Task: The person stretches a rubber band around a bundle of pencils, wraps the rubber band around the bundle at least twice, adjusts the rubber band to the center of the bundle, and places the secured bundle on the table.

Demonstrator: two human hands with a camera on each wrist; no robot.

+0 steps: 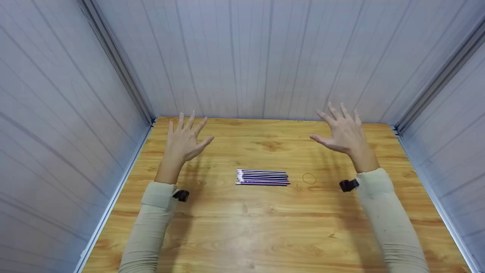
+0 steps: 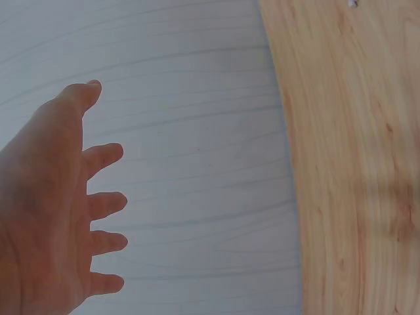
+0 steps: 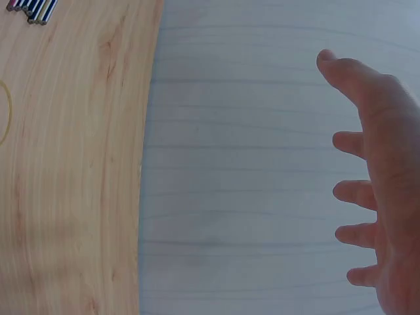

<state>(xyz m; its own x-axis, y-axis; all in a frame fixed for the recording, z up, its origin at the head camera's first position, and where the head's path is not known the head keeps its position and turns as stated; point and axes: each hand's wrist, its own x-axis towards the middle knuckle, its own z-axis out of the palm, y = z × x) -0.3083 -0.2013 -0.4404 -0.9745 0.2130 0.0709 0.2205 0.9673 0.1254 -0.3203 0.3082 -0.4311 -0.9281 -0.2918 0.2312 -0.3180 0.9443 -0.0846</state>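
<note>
Pencils (image 1: 262,177), a small bundle, lie flat near the middle of the wood-grain surface (image 1: 246,231). Side by side, roughly parallel, running left to right in the head view. Shafts dark blue to purple with pale stripes; whitish ends all at the left, dark ends at the right, slightly uneven. Lowest one sits a little out of line. Exact count: cannot tell, shafts too close together.

Thin yellowish ring (image 1: 302,177), like a rubber band, lies flat just right of the pencils, apart from them.

Left hand (image 1: 185,141): raised above the surface, left of the pencils and farther back, well apart from them. Fingers spread wide, thumb out toward the middle. Left wrist view gives the same: five separate digits, grip wide, nothing held.

Right hand (image 1: 344,132): also raised, right of and beyond the ring. Fingers fanned wide, thumb pointing inward; nothing held. Right wrist view catches some dark pencil ends at its top left corner, part of the ring at its left edge.

Pale green sleeves (image 1: 151,223) on both forearms; small black device (image 1: 182,195) at each wrist. Arm shadows fall on the surface. White panels (image 1: 246,57) with grey streaks stand at the back and both sides, metal strips (image 1: 117,60) at the corners.
</note>
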